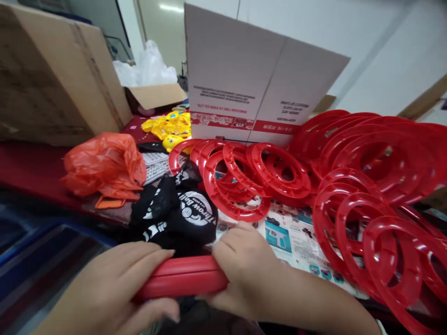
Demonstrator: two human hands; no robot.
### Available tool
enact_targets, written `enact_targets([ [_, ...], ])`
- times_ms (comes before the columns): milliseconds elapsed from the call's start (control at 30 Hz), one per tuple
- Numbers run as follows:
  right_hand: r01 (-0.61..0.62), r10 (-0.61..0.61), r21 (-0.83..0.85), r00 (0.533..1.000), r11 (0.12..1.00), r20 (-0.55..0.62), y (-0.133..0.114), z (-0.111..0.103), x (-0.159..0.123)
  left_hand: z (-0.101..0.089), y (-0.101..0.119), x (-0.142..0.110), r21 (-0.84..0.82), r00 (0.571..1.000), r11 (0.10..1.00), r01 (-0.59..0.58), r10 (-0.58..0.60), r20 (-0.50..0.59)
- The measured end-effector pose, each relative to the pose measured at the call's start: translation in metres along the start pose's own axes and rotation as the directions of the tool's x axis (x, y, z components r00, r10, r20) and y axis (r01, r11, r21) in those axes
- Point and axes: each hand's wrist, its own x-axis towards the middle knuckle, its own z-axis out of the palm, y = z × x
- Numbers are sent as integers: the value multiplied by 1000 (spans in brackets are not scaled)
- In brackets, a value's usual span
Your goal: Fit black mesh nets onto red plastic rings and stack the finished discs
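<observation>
Low in the head view, a red plastic ring (188,275) is seen edge-on, with a seam running along its rim. My left hand (115,284) is closed around its left side, thumb below and fingers above. On the other side my right hand (244,267) grips it with curled fingers. Just beyond lies black fabric printed "Throw Ball" (195,209). Several loose red rings (237,211) overlap on the table past my right hand, and more red rings (345,218) lean together to the right.
Large red discs or rings (384,139) are stacked at the back right. Behind stands a white carton (237,60). An orange plastic bag (104,163), yellow plastic pieces (171,128) and a brown cardboard box (59,70) occupy the left. A blue crate (52,251) stands at lower left.
</observation>
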Motion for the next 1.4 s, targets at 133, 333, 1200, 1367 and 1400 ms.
enact_targets([
  [133, 107, -107, 11, 993, 994, 39, 1, 36, 7, 4, 8, 13, -41, 964, 999, 32, -20, 264],
  [333, 227, -237, 75, 959, 971, 159, -4, 46, 21, 7, -1, 4, -39, 954, 995, -90, 98, 283],
  [1200, -7, -65, 182, 921, 983, 383, 5, 49, 37, 10, -18, -18, 120, 996, 991, 64, -70, 47],
  [1367, 70, -124, 177, 941, 982, 315, 13, 57, 28, 4, -32, -47, 50, 978, 982, 184, -188, 89],
  [1400, 127, -175, 176, 940, 976, 292, 12, 56, 29, 2, -31, -51, 32, 977, 980, 197, -199, 76],
])
